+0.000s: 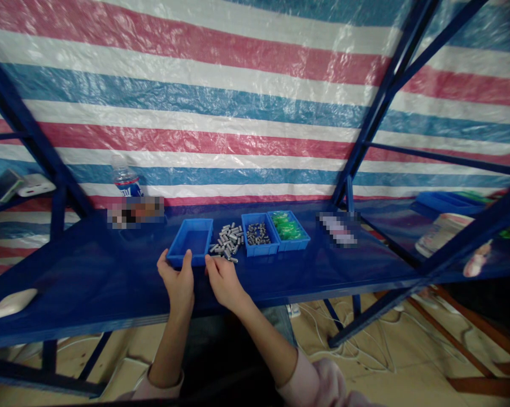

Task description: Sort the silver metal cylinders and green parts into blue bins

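An empty blue plastic bin [190,261] stands on the blue table, its near side toward me. My left hand [179,277] grips its near left corner, thumb on the near wall. At the near right corner, my right hand [223,280] closes its fingers on the bin's edge. Just right of the bin lies a loose pile of short silvery metal cylinders [228,240]. Beyond the pile, a second blue bin [261,250] holds small dark metal parts [258,234]. Beside it, a third blue bin [295,245] contains green plastic pieces [286,226].
A plastic bottle [127,180] stands at the back left. A white rounded object [12,303] lies at the left front. Blue frame posts [365,130] rise beside the table [110,271]. At right are a clear tub [443,233] and another person's hand [477,260].
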A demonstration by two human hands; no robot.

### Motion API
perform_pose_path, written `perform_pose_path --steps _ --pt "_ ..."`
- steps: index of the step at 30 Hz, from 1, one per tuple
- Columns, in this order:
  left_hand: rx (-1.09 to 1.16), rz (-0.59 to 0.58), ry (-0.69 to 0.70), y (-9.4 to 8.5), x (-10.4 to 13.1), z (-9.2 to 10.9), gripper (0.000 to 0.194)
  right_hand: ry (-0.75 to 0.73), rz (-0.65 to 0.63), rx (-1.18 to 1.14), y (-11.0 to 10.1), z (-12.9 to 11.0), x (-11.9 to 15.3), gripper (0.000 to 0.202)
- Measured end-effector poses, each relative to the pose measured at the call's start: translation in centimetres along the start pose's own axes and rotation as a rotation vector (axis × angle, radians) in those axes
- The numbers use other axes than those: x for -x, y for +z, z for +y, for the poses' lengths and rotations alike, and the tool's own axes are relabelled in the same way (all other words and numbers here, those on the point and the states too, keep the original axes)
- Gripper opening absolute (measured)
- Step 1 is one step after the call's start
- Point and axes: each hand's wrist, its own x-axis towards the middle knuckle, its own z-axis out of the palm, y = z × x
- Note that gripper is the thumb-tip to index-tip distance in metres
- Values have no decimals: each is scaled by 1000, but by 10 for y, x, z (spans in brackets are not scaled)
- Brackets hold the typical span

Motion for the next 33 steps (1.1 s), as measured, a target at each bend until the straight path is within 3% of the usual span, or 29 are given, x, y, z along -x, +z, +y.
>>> perform_pose_path --steps 18,21,23,25,29,31,33 --pt "-75 -35 51 -2 0 -5 60 -44 -6 68 4 7 -2 27" --pt "-142 -27 52 -3 0 -3 66 -17 -16 -19 0 6 1 27" --pt "-236 -13 86 -3 2 2 70 -17 41 -38 -8 4 5 26" --pt "-344 -3 183 -3 6 11 72 -53 195 10 -20 5 9 22" --pt "-489 -19 522 2 21 33 73 -39 524 145 -50 13 13 20" --pt "-510 -164 700 5 28 40 57 41 613 244 -63 18 14 24" --pt "-509 -432 861 9 33 42 42 150 630 342 -72 21 14 29"
